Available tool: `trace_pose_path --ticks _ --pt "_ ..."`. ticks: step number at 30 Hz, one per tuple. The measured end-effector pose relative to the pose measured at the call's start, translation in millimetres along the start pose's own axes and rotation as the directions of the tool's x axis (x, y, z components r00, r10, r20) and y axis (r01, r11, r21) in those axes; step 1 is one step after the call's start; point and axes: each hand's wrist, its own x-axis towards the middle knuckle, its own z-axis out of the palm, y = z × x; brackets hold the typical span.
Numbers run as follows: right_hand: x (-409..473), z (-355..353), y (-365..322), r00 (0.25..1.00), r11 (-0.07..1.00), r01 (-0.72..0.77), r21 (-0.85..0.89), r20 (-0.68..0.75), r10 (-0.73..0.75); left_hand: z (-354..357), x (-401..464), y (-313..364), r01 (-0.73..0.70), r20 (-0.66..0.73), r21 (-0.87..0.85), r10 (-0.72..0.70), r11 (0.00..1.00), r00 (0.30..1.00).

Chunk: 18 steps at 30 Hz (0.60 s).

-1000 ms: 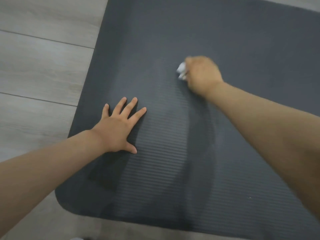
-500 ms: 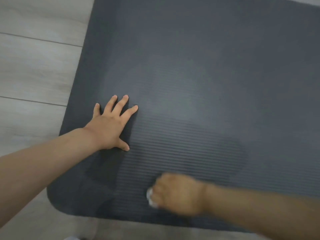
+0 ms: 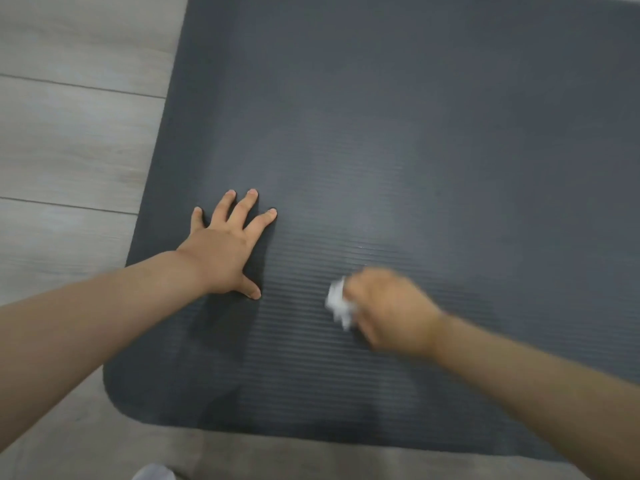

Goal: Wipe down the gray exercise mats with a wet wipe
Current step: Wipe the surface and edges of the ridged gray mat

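A dark gray ribbed exercise mat [image 3: 398, 133] is laid flat on a pale wood-plank floor [image 3: 69, 133], with its rounded near-left corner in view. The left hand [image 3: 221, 251] is pressed flat on the mat near its left edge, fingers spread and straight, nothing held. The right hand [image 3: 388, 313] is blurred by motion; its fingers appear curled around a crumpled white wet wipe [image 3: 339, 303], which sticks out on the hand's left side and is pressed to the mat near its front part. The 2 hands are apart, with a bare strip of ribs between them.

The step in hand is judged to be the scrubbing of the near section. For it to be done well, the mat should be kept pinned by the flat left hand so it is not dragged or bunched, and the wipe should be driven in overlapping passes — along the ribs where possible, so that the grooves are reached. Even pressure is advised, and the wipe is best refolded once soiled. The patch under the left palm is covered from wiping until that hand is shifted — a spot easily missed.
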Motion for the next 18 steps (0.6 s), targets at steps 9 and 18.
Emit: trace_pose_path --ticks 9,18 --pt "40.0 -10.8 41.8 0.944 0.930 0.313 -0.192 0.170 -0.283 -0.5 -0.1 -1.4 0.004 -0.021 0.011 -0.004 1.000 1.000" --pt "75.3 -48.6 144.5 0.694 0.727 -0.686 0.006 -0.294 0.657 -1.5 -0.1 -3.3 -0.001 -0.012 -0.009 0.001 1.000 1.000"
